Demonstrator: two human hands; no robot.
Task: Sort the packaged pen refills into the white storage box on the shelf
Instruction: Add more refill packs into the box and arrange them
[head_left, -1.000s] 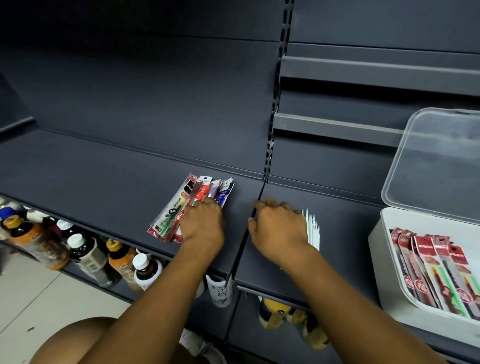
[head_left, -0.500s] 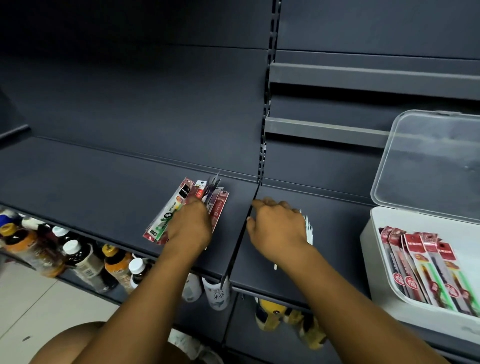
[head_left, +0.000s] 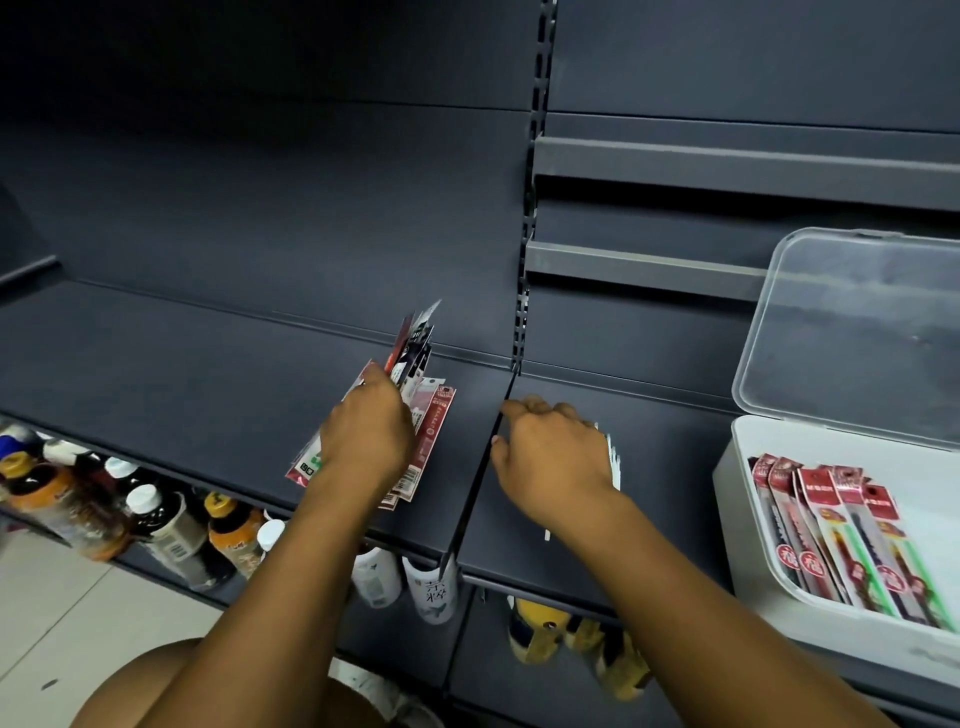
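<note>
My left hand (head_left: 366, 439) grips a bunch of packaged pen refills (head_left: 415, 358) and tilts their far ends up off the dark shelf; a few red packs (head_left: 434, 431) still lie flat beside and under it. On a white-edged stack of packs (head_left: 613, 457), right of the shelf seam, my right hand (head_left: 550, 462) rests with its fingers curled over the stack. The white storage box (head_left: 737, 519) stands at the right with its clear lid (head_left: 852, 332) open upright. Several red refill packs (head_left: 841, 540) lie inside it.
The dark shelf (head_left: 182, 374) runs from the left to the box, with a seam (head_left: 478, 483) between two panels. Two narrow grey ledges (head_left: 644, 270) project from the back wall above. Bottles (head_left: 156, 525) stand on the lower shelf below.
My left hand has gathered the fanned packs together and lifted their far ends off the shelf. My right hand stays on the white-edged stack.
</note>
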